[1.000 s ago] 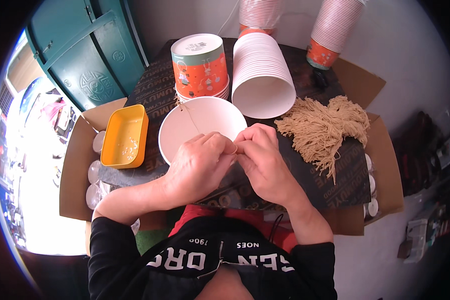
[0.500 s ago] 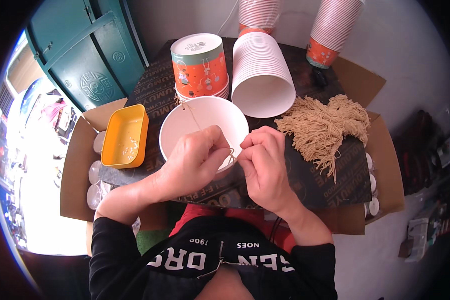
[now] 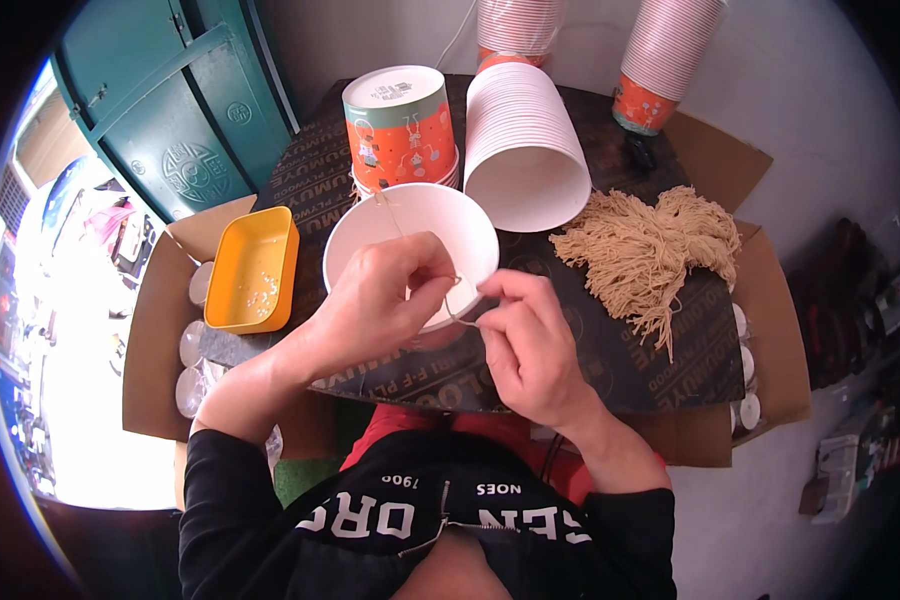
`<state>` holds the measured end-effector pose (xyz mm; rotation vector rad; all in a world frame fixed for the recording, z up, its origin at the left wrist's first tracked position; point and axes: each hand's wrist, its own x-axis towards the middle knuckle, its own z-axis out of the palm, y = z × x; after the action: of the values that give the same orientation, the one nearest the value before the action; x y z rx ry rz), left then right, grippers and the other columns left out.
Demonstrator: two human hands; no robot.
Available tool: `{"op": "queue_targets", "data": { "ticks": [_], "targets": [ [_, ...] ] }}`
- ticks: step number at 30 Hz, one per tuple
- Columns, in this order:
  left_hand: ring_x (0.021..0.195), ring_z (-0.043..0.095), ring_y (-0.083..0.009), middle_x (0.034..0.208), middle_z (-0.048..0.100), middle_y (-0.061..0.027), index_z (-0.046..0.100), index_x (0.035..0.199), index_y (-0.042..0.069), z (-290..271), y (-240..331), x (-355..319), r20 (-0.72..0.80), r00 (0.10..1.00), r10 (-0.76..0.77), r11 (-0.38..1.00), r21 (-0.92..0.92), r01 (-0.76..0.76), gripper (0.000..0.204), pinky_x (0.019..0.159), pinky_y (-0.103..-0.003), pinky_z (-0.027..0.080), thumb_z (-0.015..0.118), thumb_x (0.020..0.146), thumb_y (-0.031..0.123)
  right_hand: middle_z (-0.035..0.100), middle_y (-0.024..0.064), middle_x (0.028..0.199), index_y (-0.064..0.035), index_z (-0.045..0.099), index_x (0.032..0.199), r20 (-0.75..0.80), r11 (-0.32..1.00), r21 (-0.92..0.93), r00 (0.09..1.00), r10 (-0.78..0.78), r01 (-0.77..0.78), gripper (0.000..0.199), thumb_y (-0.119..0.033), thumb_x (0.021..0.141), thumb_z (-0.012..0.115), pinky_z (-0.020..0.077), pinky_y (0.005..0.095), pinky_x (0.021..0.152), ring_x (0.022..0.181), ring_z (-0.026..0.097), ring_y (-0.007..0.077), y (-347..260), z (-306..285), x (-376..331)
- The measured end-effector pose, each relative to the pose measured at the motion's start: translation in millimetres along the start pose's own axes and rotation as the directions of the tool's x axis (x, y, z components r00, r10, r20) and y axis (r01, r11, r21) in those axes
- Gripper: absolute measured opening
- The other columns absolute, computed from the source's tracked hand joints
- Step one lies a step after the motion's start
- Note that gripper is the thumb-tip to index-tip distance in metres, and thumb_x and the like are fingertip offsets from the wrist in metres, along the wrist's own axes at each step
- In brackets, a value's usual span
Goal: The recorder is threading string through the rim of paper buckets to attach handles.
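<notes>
The left hand (image 3: pixel 375 305) is reaching over the near rim of a white paper bowl (image 3: pixel 410 245), with its fingers curled closed and its thumb and forefinger pinching a thin tan string (image 3: pixel 460 305). The right hand (image 3: pixel 530 345) is sitting just beside it, slightly nearer the body, with its fingers also closed and its fingertips pinching the same string at its other end. The string is running as a short length between the two hands, directly above the bowl's near edge. A further thin strand is crossing the inside of the bowl toward its far rim; whether this is the same piece cannot be told.

The bowl is standing upright near the front middle of a dark board (image 3: pixel 590 370). Behind the bowl, an orange printed bowl stack (image 3: pixel 402 125) is standing upside down and touching the bowl's far rim. To the right of that, a white bowl stack (image 3: pixel 520 145) is lying on its side with its open mouth facing the person. A bundle of tan strings (image 3: pixel 650 250) is lying on the board to the right of the hands, well apart from them. A yellow tray (image 3: pixel 253 270) holding small pale beads is lying to the left of the bowl. Two more stacks of bowls (image 3: pixel 665 60) are standing at the far edge. The board is resting on an open cardboard box (image 3: pixel 160 330).
</notes>
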<state>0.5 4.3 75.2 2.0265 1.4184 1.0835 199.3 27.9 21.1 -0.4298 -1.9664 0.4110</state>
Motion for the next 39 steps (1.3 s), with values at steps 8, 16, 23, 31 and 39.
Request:
{"op": "queue_targets", "data": {
  "ticks": [8, 16, 23, 31, 39],
  "targets": [
    [0.067, 0.061, -0.0211, 0.072, 0.061, -0.0069, 0.063, 0.084, 0.002, -0.4, 9.1, -8.0, 0.051, 0.984, 0.173, 0.985, 0.004, -0.173, 0.01, 0.073, -0.035, 0.05, 0.071, 0.079, 0.0, 0.066, 0.0147, 0.102, 0.0014, 0.056, 0.093, 0.024, 0.93, 0.32, 0.983, 0.184, -0.182, 0.013, 0.01, 0.085, 0.06, 0.0511, 0.0295, 0.064, 0.073, 0.065, 0.0219, 2.5, 8.7, 0.3],
    [0.07, 0.061, -0.026, 0.075, 0.058, -0.0055, 0.055, 0.08, 0.006, 5.7, 7.0, -22.4, 0.016, 0.926, 0.378, 0.893, 0.259, -0.369, 0.019, 0.096, -0.049, 0.046, 0.072, 0.075, -0.002, 0.058, 0.0131, 0.082, 0.0007, 0.056, 0.098, -0.116, 0.992, 0.105, 0.99, 0.084, -0.072, 0.02, 0.012, 0.083, 0.063, 0.0485, 0.0329, 0.056, 0.064, 0.063, 0.0238, -3.0, 13.3, -6.3],
    [0.076, 0.063, -0.0227, 0.079, 0.059, -0.004, 0.056, 0.089, 0.007, 10.9, 7.9, -32.8, 0.069, 0.899, 0.433, 0.865, 0.248, -0.436, 0.024, 0.108, -0.058, 0.036, 0.07, 0.074, -0.006, 0.058, 0.0123, 0.08, 0.0007, 0.058, 0.098, -0.146, 0.96, 0.182, 0.96, 0.239, -0.211, 0.021, 0.013, 0.082, 0.065, 0.0493, 0.0317, 0.054, 0.064, 0.065, 0.0231, -10.3, 18.3, -12.9],
    [0.08, 0.064, -0.0252, 0.081, 0.062, -0.0055, 0.055, 0.091, 0.006, 14.9, 4.6, -31.5, 0.008, 0.892, 0.451, 0.873, 0.207, -0.443, 0.023, 0.107, -0.058, 0.037, 0.069, 0.076, -0.005, 0.059, 0.0118, 0.084, -0.0012, 0.062, 0.093, -0.063, 0.998, 0.007, 0.996, 0.066, -0.065, 0.021, 0.01, 0.077, 0.069, 0.0513, 0.0371, 0.055, 0.065, 0.065, 0.0291, -11.6, 10.9, -13.6],
    [0.074, 0.066, -0.0227, 0.078, 0.063, -0.0047, 0.061, 0.087, 0.005, 19.4, 4.9, -31.6, -0.062, 0.915, 0.399, 0.907, 0.177, -0.383, 0.02, 0.11, -0.054, 0.037, 0.068, 0.075, -0.01, 0.058, 0.0086, 0.084, -0.0005, 0.063, 0.092, -0.062, 0.977, 0.132, 0.983, 0.174, -0.164, 0.016, 0.007, 0.08, 0.07, 0.0474, 0.0312, 0.055, 0.063, 0.06, 0.0201, -14.7, 12.7, -20.6]
  ]
}}
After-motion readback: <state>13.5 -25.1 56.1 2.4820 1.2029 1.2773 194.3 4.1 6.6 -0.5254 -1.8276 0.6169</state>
